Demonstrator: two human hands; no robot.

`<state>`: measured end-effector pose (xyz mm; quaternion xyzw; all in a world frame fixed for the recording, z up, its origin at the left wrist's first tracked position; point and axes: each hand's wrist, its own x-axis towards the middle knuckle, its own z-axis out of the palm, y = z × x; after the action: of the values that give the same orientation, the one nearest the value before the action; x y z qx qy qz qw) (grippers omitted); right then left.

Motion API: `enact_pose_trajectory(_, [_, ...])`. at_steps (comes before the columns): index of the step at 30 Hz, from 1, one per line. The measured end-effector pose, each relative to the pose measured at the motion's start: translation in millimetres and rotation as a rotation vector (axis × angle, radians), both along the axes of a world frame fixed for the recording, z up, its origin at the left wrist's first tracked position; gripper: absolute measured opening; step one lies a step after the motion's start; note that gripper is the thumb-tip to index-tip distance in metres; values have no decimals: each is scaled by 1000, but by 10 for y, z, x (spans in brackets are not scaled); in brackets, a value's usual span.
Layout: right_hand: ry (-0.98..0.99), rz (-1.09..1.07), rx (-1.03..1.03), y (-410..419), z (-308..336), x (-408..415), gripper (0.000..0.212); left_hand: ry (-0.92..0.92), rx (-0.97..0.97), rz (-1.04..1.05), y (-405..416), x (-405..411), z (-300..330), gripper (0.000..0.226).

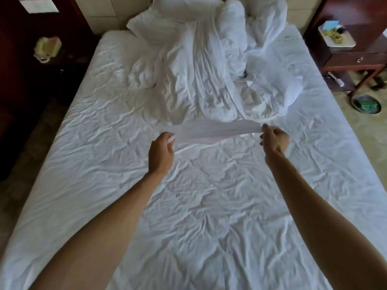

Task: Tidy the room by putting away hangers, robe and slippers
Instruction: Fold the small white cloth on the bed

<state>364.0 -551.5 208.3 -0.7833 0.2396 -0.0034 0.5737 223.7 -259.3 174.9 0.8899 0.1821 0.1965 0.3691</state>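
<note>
A thin white cloth (209,130) is stretched flat between my two hands, just above the wrinkled white bed sheet (188,216). My left hand (162,152) pinches its left end and my right hand (273,140) pinches its right end. A pink edge shows under the cloth near my right hand. I cannot tell whether this cloth is part of the robe. A heap of white bedding (205,65) lies beyond it toward the headboard. No hangers or slippers are visible.
A dark nightstand (356,59) with a tray of small items stands at the right. A bin with a green rim (366,103) sits on the floor beside it. A telephone (47,48) rests on dark furniture at the left.
</note>
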Motion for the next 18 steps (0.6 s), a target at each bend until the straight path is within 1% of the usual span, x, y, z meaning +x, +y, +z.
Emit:
enact_pose_trajectory(4, [178,16,-35,-205,-1067,-633,34,216,25,-19,-145,-705,-948,27])
enact_pose_trajectory(8, [353,59,-86,-408,-1964,-1250,35,376,19,-56,-264,-1272,-1778,25])
enact_pose_trajectory(10, [411,68,-78,-517,-2331,-1509,34,429,7,-59,-323,-1492,-2105,26])
enact_pose_trajectory(13, [459,90,-67,-641,-2695,-1783,33,453,1,-81,-380,-1710,-2474,25])
enact_pose_trajectory(16, [449,126,-57,-694,-2824,-1938,30,475,16,-123,-380,-1859,-2684,26])
enact_pose_trajectory(18, [405,160,-39,-714,-2837,-1985,22,514,29,-196,-362,-1901,-2765,37])
